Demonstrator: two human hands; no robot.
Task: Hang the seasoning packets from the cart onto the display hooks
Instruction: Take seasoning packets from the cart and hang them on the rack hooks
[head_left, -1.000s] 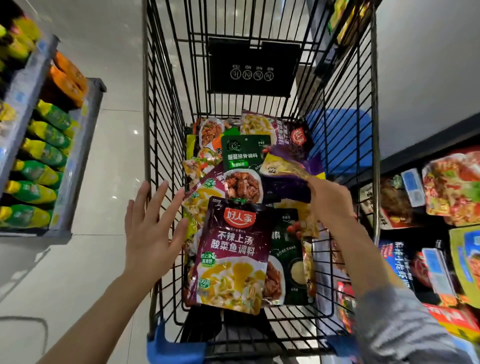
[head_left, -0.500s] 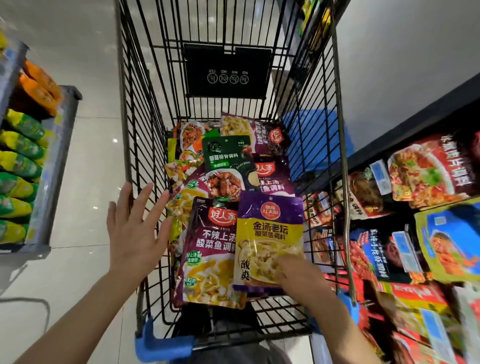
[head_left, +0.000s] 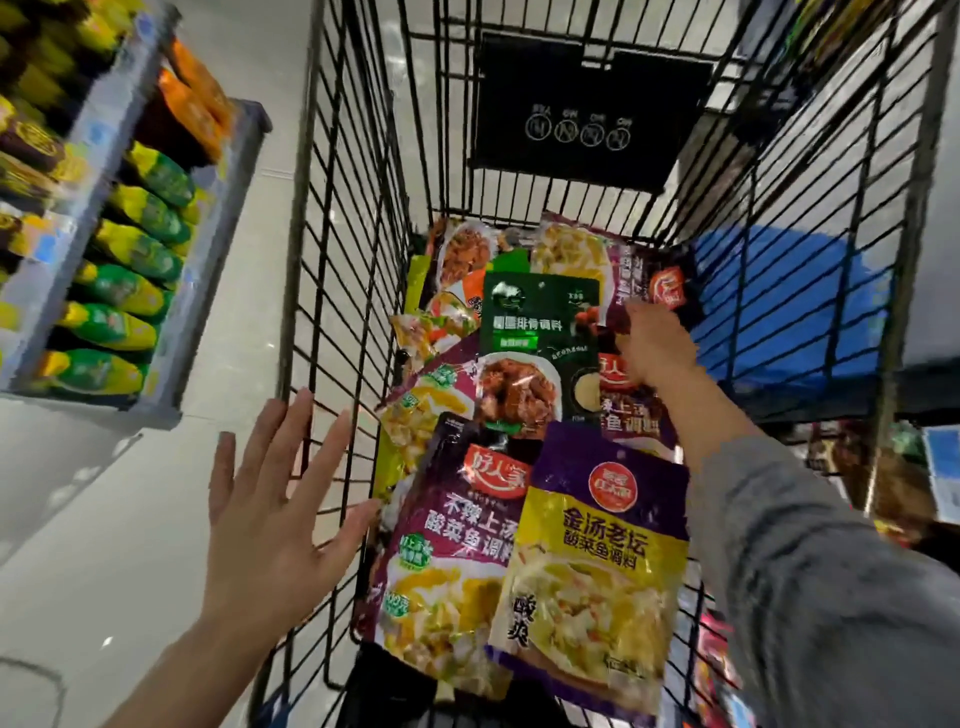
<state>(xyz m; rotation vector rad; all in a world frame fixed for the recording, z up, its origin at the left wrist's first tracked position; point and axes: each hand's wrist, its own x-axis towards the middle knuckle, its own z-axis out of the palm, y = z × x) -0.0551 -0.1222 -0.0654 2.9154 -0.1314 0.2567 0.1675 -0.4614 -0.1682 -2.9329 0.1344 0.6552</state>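
Under my right hand (head_left: 655, 347), deep in the cart (head_left: 343, 270), lie the packets (head_left: 540, 332), long side pointing away; whether the fingers grip one I cannot tell. My left hand (head_left: 270, 525) is spread open outside.

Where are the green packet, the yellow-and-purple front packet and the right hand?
green packet (head_left: 540, 317): head view, on its upper label panel.
yellow-and-purple front packet (head_left: 597, 561): head view, on its yellow face.
right hand (head_left: 657, 348): head view, on the back of the hand.

Grey sleeve (head_left: 810, 561) on right arm, left arm bare
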